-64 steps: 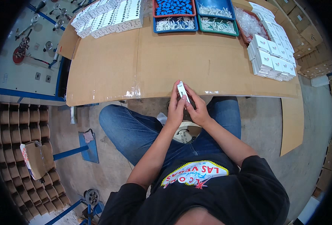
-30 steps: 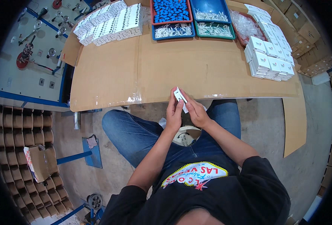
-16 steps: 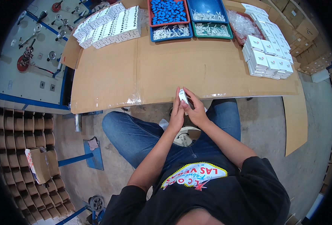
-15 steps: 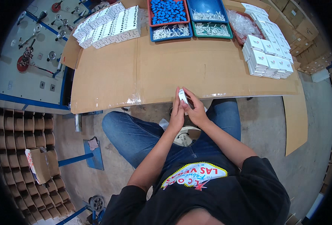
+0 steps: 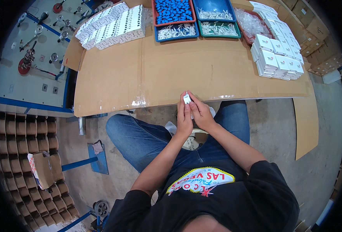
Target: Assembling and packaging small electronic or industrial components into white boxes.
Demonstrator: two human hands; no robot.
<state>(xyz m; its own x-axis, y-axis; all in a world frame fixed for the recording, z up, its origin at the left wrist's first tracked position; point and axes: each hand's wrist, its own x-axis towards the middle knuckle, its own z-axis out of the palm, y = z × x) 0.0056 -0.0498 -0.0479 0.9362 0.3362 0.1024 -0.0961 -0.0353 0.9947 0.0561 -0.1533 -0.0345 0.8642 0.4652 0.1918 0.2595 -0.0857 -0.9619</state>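
Note:
A small white box (image 5: 187, 98) is held upright between my two hands, just off the near edge of the cardboard-covered table (image 5: 171, 73). My left hand (image 5: 184, 119) closes on its left side. From the right, my right hand (image 5: 202, 114) wraps round it. Both thumbs lie on the face turned toward me, and much of the box is hidden by palms and fingers. Its upper end shows between the fingertips.
On the table's back left stand rows of white boxes (image 5: 118, 29). Trays of blue pieces (image 5: 173, 11) and white pieces (image 5: 176, 33) sit at the back middle. A red tray of clear plastic (image 5: 250, 24) and stacked white boxes (image 5: 275, 58) lie right. A cardboard rack (image 5: 22, 143) stands left.
My thumbs have moved higher on the white box, and more of it is covered now. Both hands remain in nearly the same place.

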